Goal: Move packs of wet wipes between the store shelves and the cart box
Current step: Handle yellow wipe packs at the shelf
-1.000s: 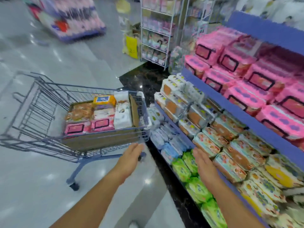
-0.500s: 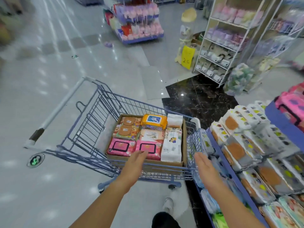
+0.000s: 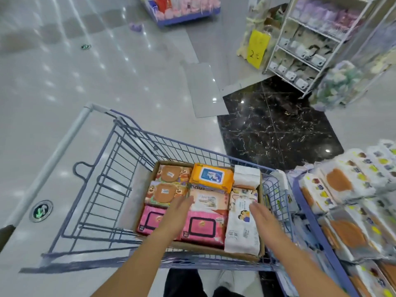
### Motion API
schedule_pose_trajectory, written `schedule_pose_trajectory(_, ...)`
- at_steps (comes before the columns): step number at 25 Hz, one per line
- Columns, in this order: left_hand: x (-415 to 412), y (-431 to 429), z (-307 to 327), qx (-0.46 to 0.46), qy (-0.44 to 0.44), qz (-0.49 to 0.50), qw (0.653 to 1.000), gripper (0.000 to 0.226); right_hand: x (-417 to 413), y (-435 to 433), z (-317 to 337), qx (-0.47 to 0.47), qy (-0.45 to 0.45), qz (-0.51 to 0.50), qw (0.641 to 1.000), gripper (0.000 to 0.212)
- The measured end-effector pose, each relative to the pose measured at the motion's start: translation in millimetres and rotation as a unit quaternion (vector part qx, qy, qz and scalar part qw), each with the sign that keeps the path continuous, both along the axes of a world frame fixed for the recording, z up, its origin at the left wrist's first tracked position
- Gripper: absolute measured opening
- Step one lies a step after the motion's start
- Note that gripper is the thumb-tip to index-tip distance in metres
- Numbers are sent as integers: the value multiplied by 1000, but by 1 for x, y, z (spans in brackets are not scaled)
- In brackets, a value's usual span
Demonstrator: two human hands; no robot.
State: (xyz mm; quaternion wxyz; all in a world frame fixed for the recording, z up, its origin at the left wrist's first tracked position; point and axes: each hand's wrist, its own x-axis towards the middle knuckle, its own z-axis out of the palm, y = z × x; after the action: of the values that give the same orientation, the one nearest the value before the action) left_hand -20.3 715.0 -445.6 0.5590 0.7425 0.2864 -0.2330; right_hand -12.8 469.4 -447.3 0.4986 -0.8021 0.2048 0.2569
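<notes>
Hands: left hand and right hand straight-fingered, empty, over cart box.
Beige pack: probably soft, light, slick; grip both side edges.

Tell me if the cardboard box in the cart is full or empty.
Full: wet wipe packs lie side by side, wall to wall in the cardboard box, no bare bottom showing. Layers beneath cannot be told.

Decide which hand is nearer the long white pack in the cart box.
Right. The right hand is over the white pack; the left hand is to its left, over pink packs.
</notes>
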Motion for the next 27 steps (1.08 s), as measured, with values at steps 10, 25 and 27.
schedule_pose_trajectory(10,156,22,-95,40,83,-121,988,94,82,4,-71,-181,-14,16,983,65)
schedule_pose_trajectory(25,190,24,-144,-100,137,-46,984,36,198,-13,-113,-447,-63,368,813,76)
schedule_pose_trajectory(27,180,41,-139,-99,132,-26,986,55,195,-16,-92,-420,-75,331,842,66)
